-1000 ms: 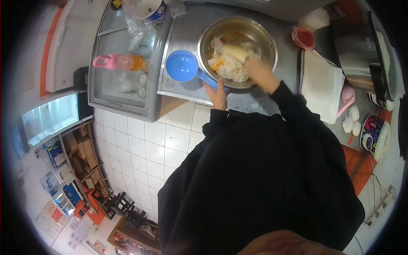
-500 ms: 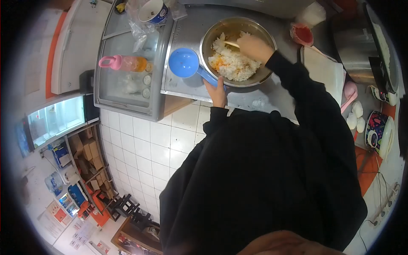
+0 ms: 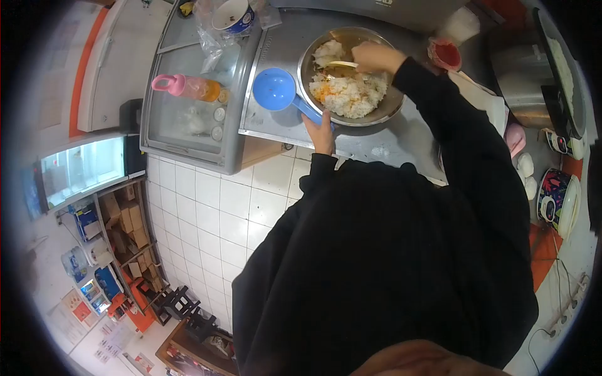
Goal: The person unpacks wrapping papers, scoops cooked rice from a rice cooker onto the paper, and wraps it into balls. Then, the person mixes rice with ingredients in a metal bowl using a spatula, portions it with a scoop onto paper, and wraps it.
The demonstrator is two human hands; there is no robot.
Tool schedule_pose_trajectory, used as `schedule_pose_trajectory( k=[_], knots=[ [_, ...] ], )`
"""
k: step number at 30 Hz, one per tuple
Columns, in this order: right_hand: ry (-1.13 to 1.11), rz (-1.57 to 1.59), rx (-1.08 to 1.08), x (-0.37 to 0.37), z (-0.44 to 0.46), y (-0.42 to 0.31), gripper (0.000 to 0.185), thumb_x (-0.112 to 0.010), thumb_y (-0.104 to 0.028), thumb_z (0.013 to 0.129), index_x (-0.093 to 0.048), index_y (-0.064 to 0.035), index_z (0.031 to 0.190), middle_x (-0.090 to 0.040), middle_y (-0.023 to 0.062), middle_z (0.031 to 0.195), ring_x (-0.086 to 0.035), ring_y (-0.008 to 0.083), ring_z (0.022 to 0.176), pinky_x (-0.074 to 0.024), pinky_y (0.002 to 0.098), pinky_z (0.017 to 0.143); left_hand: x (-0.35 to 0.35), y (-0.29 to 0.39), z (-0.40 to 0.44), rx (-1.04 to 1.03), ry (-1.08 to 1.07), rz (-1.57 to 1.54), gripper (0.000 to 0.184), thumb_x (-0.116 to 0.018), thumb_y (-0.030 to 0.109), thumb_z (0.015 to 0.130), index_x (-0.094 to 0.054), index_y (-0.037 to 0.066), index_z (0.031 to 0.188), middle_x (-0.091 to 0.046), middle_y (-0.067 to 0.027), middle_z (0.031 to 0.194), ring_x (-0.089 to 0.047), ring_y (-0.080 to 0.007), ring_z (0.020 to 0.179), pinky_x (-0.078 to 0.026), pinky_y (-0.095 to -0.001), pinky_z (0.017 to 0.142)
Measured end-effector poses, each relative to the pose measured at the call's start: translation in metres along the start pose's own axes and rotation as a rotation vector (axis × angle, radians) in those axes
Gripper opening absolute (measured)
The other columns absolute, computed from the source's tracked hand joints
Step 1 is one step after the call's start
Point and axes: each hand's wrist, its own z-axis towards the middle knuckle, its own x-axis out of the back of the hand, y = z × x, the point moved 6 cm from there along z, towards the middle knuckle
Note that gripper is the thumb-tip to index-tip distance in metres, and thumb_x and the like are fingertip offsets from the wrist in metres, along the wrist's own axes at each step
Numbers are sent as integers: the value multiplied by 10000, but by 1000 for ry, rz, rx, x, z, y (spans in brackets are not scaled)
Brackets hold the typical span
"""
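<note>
A wide steel bowl (image 3: 396, 111) on the metal counter holds white rice (image 3: 356, 100) with orange patches, and a smaller clump lies apart at its far left side. My right hand (image 3: 377, 57) is closed around a pale spoon or rice paddle (image 3: 342, 63) inside the bowl; its far end is at the rice. My left hand (image 3: 321, 134) grips the handle of a blue dipper (image 3: 274, 89) at the bowl's near rim. The dipper's cup, turned upward, is left of the bowl. Whether those fingers also touch the bowl is hidden.
On the glass-topped freezer (image 3: 188, 119) at left are a pink-capped bottle (image 3: 188, 87), a paper tub (image 3: 233, 17) and plastic bags. Right of the bowl stand a red-filled container (image 3: 444, 54) and a large steel pot (image 3: 525, 75). A patterned pot (image 3: 555, 200) sits farther right.
My right hand and the spoon have shifted slightly away from me in the bowl. A gap now separates the far-left rice clump from the main heap. My left hand stays on the dipper.
</note>
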Motion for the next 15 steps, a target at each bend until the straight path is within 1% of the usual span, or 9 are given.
schedule_pose_trajectory(
  k=[1, 2, 3, 4, 5, 8, 11, 12, 15],
  knots=[
    [-267, 26, -38, -1, 3, 5, 143, -579, -114, 623, -606, 9, 690, -576, 153, 617, -576, 251, 555, -451, 347, 493, -2, 3, 0, 11, -5, -6, 484, -516, 59, 737, -242, 0, 1131, -436, -111, 957, -482, -160, 781, -442, -251, 590],
    [-317, 49, -8, 8, -2, -7, 165, -606, -131, 595, -613, 7, 687, -574, 152, 596, -571, 227, 531, -450, 344, 503, 0, -1, 2, 13, 3, -5, 484, -516, 59, 737, -242, 0, 1131, -436, -111, 957, -482, -160, 781, -442, -251, 590],
    [-446, -3, 70, 9, -21, -22, 173, -584, -153, 627, -611, 4, 694, -577, 153, 616, -578, 235, 559, -455, 342, 528, 3, -5, 4, -48, 15, 28, 475, -516, 62, 736, -249, 6, 1124, -441, -103, 930, -490, -149, 728, -438, -239, 516],
    [-270, -17, 19, -7, -29, -31, 177, -562, -160, 650, -608, 3, 699, -579, 154, 626, -581, 237, 573, -457, 343, 534, 4, -5, 4, -112, 23, 60, 465, -517, 65, 736, -256, 13, 1117, -447, -95, 903, -498, -139, 674, -433, -227, 442],
    [-88, -32, -36, -28, -33, -35, 185, -539, -168, 673, -605, 2, 705, -581, 155, 637, -583, 240, 588, -459, 343, 539, 4, -2, 2, -112, 23, 59, 465, -517, 65, 736, -256, 13, 1117, -447, -95, 903, -498, -139, 674, -433, -227, 442],
    [9, -69, -93, -36, -29, -41, 183, -498, -153, 691, -601, -5, 718, -582, 158, 651, -584, 252, 606, -463, 353, 551, 0, -2, 3, -46, 8, -16, 454, -519, 60, 734, -264, 14, 1107, -446, -98, 907, -505, -142, 690, -440, -234, 431],
    [-139, 161, -90, -13, -17, -12, 194, -521, -157, 687, -593, 16, 736, -557, 196, 655, -572, 296, 639, -440, 379, 565, 3, -5, 2, -37, 49, -1, 475, -518, 55, 732, -254, 12, 1124, -447, -102, 920, -507, -146, 699, -438, -232, 427],
    [-170, 193, -160, -21, -10, 5, 202, -511, -163, 704, -591, 20, 731, -554, 201, 652, -568, 306, 642, -438, 376, 565, 4, -4, 4, -36, 50, 3, 475, -518, 55, 732, -254, 12, 1124, -447, -102, 920, -507, -146, 699, -438, -232, 427],
    [-100, 171, -138, -18, 1, -8, 204, -509, -161, 711, -586, 27, 721, -553, 204, 650, -564, 314, 636, -435, 379, 562, 7, -15, 0, 12, 20, -12, 501, -523, 53, 729, -245, 5, 1142, -445, -111, 947, -502, -156, 739, -448, -238, 475]
  ],
)
